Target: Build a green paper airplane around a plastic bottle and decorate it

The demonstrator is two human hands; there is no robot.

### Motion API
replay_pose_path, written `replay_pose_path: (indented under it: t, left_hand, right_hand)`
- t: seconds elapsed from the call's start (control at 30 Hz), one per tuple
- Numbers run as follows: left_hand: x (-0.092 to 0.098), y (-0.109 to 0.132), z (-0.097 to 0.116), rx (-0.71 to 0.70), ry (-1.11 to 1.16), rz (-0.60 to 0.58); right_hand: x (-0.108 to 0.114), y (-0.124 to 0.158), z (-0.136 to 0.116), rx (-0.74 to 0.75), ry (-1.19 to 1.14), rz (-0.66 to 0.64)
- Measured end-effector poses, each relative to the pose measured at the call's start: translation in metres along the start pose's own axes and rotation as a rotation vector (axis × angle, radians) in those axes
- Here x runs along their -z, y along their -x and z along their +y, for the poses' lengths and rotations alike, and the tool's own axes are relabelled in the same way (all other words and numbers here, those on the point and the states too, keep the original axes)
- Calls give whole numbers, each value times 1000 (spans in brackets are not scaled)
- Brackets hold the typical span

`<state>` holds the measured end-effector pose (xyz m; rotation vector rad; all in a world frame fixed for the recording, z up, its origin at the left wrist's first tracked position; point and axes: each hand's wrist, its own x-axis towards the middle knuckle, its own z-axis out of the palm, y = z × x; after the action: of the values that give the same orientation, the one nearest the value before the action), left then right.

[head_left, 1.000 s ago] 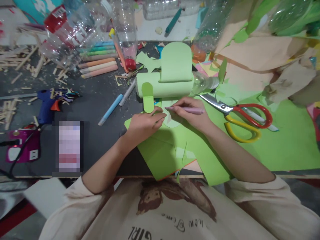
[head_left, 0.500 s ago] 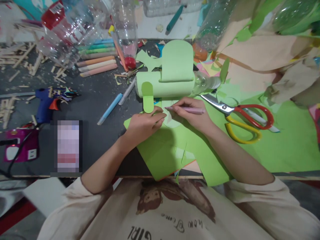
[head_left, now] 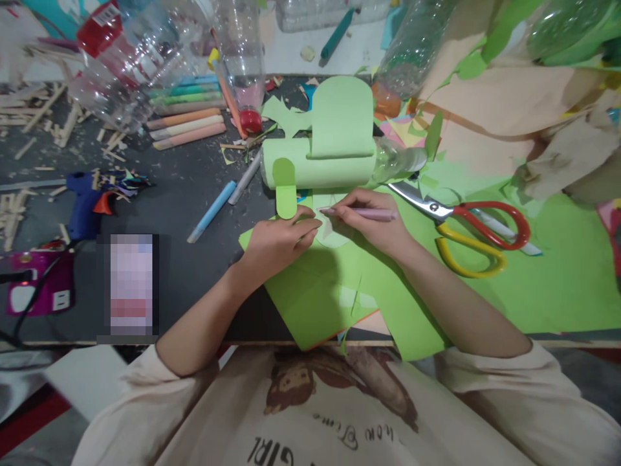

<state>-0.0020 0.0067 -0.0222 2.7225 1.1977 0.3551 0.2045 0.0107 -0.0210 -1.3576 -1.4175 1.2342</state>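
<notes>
My right hand grips a pale pink pen, its tip pointing left onto a small pale green cut-out. My left hand presses with curled fingers on that cut-out and on the green paper sheet beneath it. Just beyond both hands lies a plastic bottle wrapped in light green paper, with green paper flaps stuck to it.
Red-and-yellow scissors lie right of my right hand. Chalk sticks, clear bottles, a blue glue gun, wood sticks, a pixelated phone and a purple power strip fill the left. Paper scraps pile at right.
</notes>
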Motion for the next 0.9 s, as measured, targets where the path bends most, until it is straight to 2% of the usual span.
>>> replay_pose_path:
  t: [0.5, 0.7, 0.9]
  left_hand:
    - [0, -1, 0, 2, -18, -12]
    - [-1, -1, 0, 24, -4, -41]
    - [-1, -1, 0, 22, 18, -30]
  right_hand:
    - [0, -1, 2, -11, -34, 31]
    - [1, -1, 2, -27, -2, -1]
    - [0, 0, 2, 2, -47, 51]
